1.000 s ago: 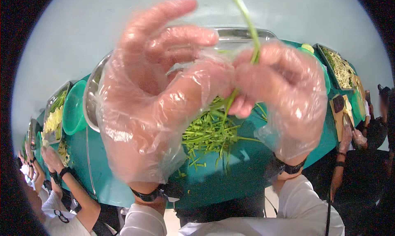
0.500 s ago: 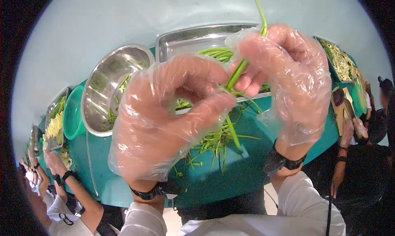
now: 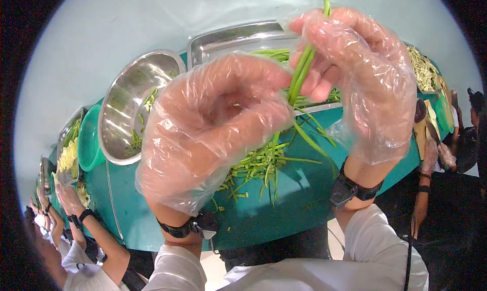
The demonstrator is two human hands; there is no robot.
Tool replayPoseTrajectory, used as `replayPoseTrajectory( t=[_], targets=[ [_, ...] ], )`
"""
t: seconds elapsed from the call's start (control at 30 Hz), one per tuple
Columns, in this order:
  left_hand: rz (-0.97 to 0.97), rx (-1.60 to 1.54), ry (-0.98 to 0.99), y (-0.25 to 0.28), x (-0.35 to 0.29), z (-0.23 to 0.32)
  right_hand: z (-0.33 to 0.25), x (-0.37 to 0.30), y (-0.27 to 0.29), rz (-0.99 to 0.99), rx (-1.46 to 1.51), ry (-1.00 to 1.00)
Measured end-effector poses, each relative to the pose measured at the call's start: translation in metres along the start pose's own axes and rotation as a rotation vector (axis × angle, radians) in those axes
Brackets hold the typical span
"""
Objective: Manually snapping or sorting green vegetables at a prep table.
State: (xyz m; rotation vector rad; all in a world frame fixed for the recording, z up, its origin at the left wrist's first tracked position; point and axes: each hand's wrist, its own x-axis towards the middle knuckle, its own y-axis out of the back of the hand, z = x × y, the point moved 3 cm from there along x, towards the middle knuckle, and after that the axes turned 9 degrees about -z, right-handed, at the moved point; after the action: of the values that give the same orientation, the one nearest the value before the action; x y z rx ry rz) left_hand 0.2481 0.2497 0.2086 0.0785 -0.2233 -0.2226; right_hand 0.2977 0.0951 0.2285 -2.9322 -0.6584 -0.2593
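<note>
Long thin green vegetable stalks (image 3: 302,74) are stretched between my two hands above the table. Thumb and fingertips of my left hand (image 3: 215,123), in a clear plastic glove, pinch their lower part. Higher up, my right hand (image 3: 368,80), gloved the same way, grips them, and one stalk sticks up past its fingers. Loose ends hang below the left fingertips. Under my hands lies a pile of short cut green pieces (image 3: 258,166). Behind them, a steel tray (image 3: 213,46) holds more long stalks (image 3: 274,54), partly hidden by my hands.
On the left stand a steel bowl (image 3: 112,113) with a few green pieces and a green plastic basin (image 3: 87,144). A tray of pale shreds (image 3: 422,70) and a cutting board (image 3: 420,133) are at right. Other people's hands (image 3: 68,199) work at both sides of the green table (image 3: 289,215).
Both hands have moved slightly, the right one up and to the right with the stalks. More of the stalks' length shows between the hands. The hold remains.
</note>
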Motion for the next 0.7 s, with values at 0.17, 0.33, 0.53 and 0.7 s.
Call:
replayPoseTrajectory(
  t=[0.17, 0.33, 0.53, 0.7],
  targets=[
    [0.007, -0.054, 0.028, -0.002, 0.003, -0.001, 0.004, 0.003, 0.002, 0.037, -0.012, 0.042],
    [-0.060, -0.161, -0.011, 0.011, 0.011, -0.012, 0.007, 0.006, 0.007, 0.011, 0.032, 0.108],
    [-0.117, -0.251, -0.071, 0.024, 0.014, -0.026, 0.014, 0.004, -0.002, -0.047, -0.166, 0.066],
    [0.171, -0.038, -0.098, 0.035, 0.017, -0.032, 0.020, 0.002, -0.007, -0.126, -0.138, 0.077]
  ],
)
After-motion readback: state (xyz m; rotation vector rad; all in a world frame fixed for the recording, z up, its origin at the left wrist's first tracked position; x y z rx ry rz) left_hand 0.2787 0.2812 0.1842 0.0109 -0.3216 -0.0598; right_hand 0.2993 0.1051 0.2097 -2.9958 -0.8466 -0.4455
